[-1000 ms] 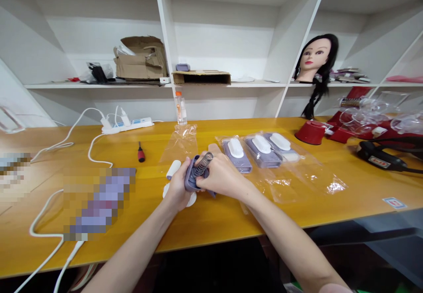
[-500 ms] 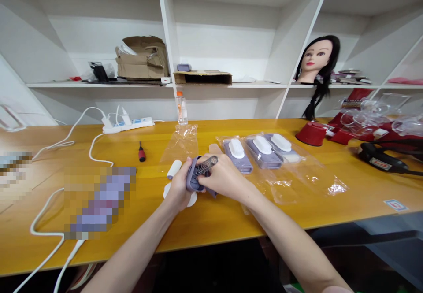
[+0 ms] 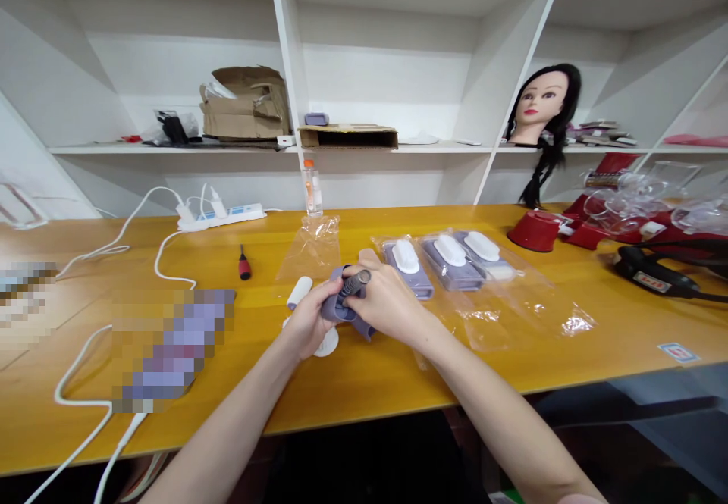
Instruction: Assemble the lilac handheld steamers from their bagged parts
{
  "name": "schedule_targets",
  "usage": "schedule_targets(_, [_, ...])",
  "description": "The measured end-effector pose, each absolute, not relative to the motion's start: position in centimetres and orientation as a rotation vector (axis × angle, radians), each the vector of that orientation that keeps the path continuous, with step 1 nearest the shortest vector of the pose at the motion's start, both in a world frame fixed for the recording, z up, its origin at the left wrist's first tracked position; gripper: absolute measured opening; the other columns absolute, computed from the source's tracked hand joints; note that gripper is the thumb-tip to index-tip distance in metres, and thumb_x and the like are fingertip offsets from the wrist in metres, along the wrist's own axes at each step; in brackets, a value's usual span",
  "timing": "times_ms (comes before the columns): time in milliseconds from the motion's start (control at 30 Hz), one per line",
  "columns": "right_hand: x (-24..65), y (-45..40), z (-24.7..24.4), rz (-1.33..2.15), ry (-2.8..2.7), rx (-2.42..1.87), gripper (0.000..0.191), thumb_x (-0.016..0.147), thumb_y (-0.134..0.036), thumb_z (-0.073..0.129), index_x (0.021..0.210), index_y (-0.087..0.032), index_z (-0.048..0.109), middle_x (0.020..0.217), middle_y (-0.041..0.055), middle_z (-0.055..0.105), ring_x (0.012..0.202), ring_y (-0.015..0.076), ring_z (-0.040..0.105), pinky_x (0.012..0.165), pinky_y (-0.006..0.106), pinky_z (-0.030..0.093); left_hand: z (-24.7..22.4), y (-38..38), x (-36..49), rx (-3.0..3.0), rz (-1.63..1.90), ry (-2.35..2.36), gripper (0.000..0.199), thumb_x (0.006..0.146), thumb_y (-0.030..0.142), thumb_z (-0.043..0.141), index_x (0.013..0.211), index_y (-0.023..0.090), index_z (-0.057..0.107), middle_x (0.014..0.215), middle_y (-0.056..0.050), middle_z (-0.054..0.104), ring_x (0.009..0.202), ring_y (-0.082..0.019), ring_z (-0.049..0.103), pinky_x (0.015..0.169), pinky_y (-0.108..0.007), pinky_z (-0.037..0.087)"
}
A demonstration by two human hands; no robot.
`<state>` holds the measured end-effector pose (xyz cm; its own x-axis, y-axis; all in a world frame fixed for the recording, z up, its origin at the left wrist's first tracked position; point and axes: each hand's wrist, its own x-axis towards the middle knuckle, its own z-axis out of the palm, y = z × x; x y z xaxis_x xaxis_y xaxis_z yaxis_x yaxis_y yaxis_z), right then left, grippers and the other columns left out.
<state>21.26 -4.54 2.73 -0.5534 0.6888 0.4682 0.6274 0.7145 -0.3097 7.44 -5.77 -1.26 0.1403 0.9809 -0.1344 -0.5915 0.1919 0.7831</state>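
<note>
Well, the whole scene sits under a white shelving unit point(image 3: 387, 57), with a yellow wooden table point(image 3: 364, 390) running along its foot. On the shelves are a crumpled cardboard box point(image 3: 244, 106) and a mannequin head point(image 3: 540, 102) with a long black braid. On the table's far edge stand a white power strip point(image 3: 221, 217) and a plastic bottle point(image 3: 312, 189) with an orange cap, and off to the right lie a red plastic stand point(image 3: 535, 231) and a black corded tool point(image 3: 651, 282).

Nearer the hands, three lilac devices with white tops point(image 3: 449, 261) lie in a row on clear plastic bags, just beside the right hand point(image 3: 390, 303). A red-handled screwdriver point(image 3: 244, 263) rests well apart, to the left.

Both hands are closed and working together just above the table. The left hand point(image 3: 307, 318) wraps the lilac plastic housing point(image 3: 338, 308) from the left and beneath, while the right hand's fingers point(image 3: 375, 284) curl over it and around a steel coil spring point(image 3: 356, 283). The housing sits between the two hands, its lower edge poking out under the right palm.

Compared with half a second earlier, less of the spring shows — only a short dark end now sticks out, and the hands have drawn closer together. By the left wrist, a small white roller point(image 3: 299, 292) stands tilted, and a round white piece point(image 3: 328, 345) lies partly under the left hand.
</note>
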Motion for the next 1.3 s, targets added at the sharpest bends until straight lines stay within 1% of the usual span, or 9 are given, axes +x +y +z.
schedule_targets(100, [21.5,-4.1,2.6,0.213,-2.281,-1.090,0.019,0.070,-0.012,0.058,0.088,-0.016,0.056,0.075,0.0011,0.059,0.071,0.0146,0.051,0.063,0.025,0.034,-1.3,-5.8,7.7,0.820,1.274,0.747,0.041,0.078,0.023,0.057,0.119,0.022,0.052,0.102,-0.004,0.065,0.070,-0.013,0.062,0.060,-0.023,0.050])
schedule_targets(167, [21.6,-4.0,2.5,0.242,-2.249,-1.119,0.016,0.069,-0.014,0.060,0.084,-0.015,0.055,0.073,0.0005,0.057,0.069,0.0139,0.049,0.063,0.025,0.034,-1.3,-5.9,7.7,0.862,1.273,0.742,0.050,0.079,0.023,0.055,0.128,0.028,0.043,0.112,-0.004,0.061,0.075,-0.013,0.062,0.063,-0.024,0.051])
schedule_targets(267, [21.6,-4.3,2.4,0.226,-2.263,-1.082,0.013,0.070,-0.012,0.060,0.081,-0.016,0.056,0.077,0.0008,0.054,0.071,0.0132,0.048,0.065,0.025,0.035,-1.4,-5.9,7.7,0.891,1.215,0.674,0.048,0.078,0.020,0.050,0.125,0.025,0.045,0.116,-0.005,0.058,0.078,-0.014,0.061,0.066,-0.026,0.051])
schedule_targets(433, [21.7,-4.7,2.3,0.097,-2.231,-1.109,0.017,0.070,-0.014,0.059,0.088,-0.016,0.059,0.092,0.0051,0.048,0.084,0.0170,0.048,0.073,0.028,0.039,-1.6,-5.8,7.7,0.943,1.190,0.660,0.047,0.076,0.017,0.052,0.121,0.023,0.045,0.115,-0.005,0.057,0.075,-0.012,0.059,0.066,-0.026,0.051])
schedule_targets(567, [22.6,-4.4,2.7,0.252,-2.310,-1.090,0.027,0.069,-0.020,0.063,0.095,-0.017,0.060,0.093,0.0039,0.048,0.081,0.0153,0.049,0.074,0.028,0.041,-1.3,-5.9,8.0,0.928,1.194,0.712,0.044,0.077,0.022,0.054,0.119,0.022,0.043,0.112,-0.007,0.058,0.078,-0.015,0.061,0.065,-0.028,0.051])
schedule_targets(767, [22.8,-4.4,3.0,0.248,-2.202,-1.174,0.043,0.071,-0.014,0.052,0.113,-0.015,0.048,0.107,0.0083,0.052,0.076,0.0135,0.053,0.075,0.029,0.043,-1.1,-5.9,8.1,0.881,1.235,0.724,0.048,0.076,0.024,0.055,0.120,0.022,0.039,0.108,-0.007,0.058,0.083,-0.018,0.061,0.066,-0.030,0.050])
schedule_targets(1000, [21.1,-4.7,2.6,0.128,-2.337,-1.408,0.042,0.069,-0.015,0.049,0.111,-0.015,0.042,0.095,0.0106,0.059,0.073,0.0195,0.058,0.061,0.028,0.039,-1.8,-5.5,8.4,0.971,1.284,0.757,0.039,0.076,0.023,0.053,0.114,0.023,0.044,0.107,-0.004,0.058,0.091,-0.018,0.058,0.065,-0.023,0.045])
schedule_targets(1167, [20.9,-4.8,2.5,0.035,-2.384,-1.406,0.049,0.071,-0.016,0.047,0.119,-0.013,0.036,0.090,0.0113,0.062,0.076,0.0220,0.060,0.060,0.028,0.040,-2.0,-5.3,8.4,0.964,1.298,0.766,0.039,0.076,0.023,0.052,0.114,0.023,0.044,0.108,-0.003,0.058,0.092,-0.017,0.057,0.069,-0.023,0.044])
schedule_targets(1300, [21.0,-4.7,2.4,-0.023,-2.427,-1.379,0.050,0.072,-0.016,0.046,0.120,-0.009,0.036,0.087,0.0129,0.063,0.080,0.0248,0.061,0.062,0.030,0.043,-2.5,-5.2,8.2,1.020,1.289,0.790,0.039,0.077,0.025,0.052,0.116,0.025,0.044,0.112,-0.003,0.056,0.089,-0.016,0.057,0.064,-0.023,0.043])
